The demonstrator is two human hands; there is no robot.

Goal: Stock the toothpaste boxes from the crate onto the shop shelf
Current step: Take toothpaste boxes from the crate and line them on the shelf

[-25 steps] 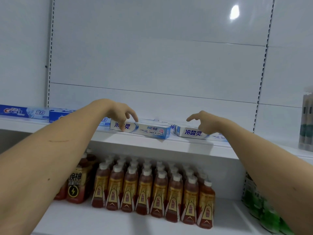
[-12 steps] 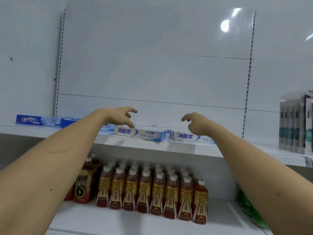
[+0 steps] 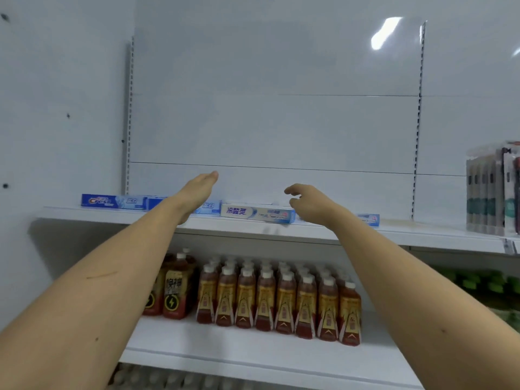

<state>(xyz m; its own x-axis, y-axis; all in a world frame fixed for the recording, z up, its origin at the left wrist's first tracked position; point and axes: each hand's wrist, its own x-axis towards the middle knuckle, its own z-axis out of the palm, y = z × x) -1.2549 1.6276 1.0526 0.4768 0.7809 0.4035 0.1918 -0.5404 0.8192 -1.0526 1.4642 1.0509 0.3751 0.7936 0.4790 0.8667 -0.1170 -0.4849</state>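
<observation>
Several toothpaste boxes lie in a row on the white upper shelf [image 3: 253, 230]: a blue Crest box [image 3: 112, 201] at the left, a white-and-blue box [image 3: 257, 213] in the middle, and another box's end [image 3: 368, 220] showing past my right wrist. My left hand [image 3: 197, 190] is raised above the boxes with fingers straight, holding nothing. My right hand [image 3: 306, 202] hovers just above the boxes with fingers loosely curled, empty. The crate is out of view.
Rows of red-brown drink bottles [image 3: 278, 299] and two yellow-labelled bottles [image 3: 171, 288] fill the lower shelf. Tall packaged goods [image 3: 492, 190] stand at the right end of the upper shelf. Green items [image 3: 478, 285] sit lower right.
Both hands have lifted off the toothpaste boxes and let them lie on the shelf. My left fingers straightened. The view has swung left and drawn back.
</observation>
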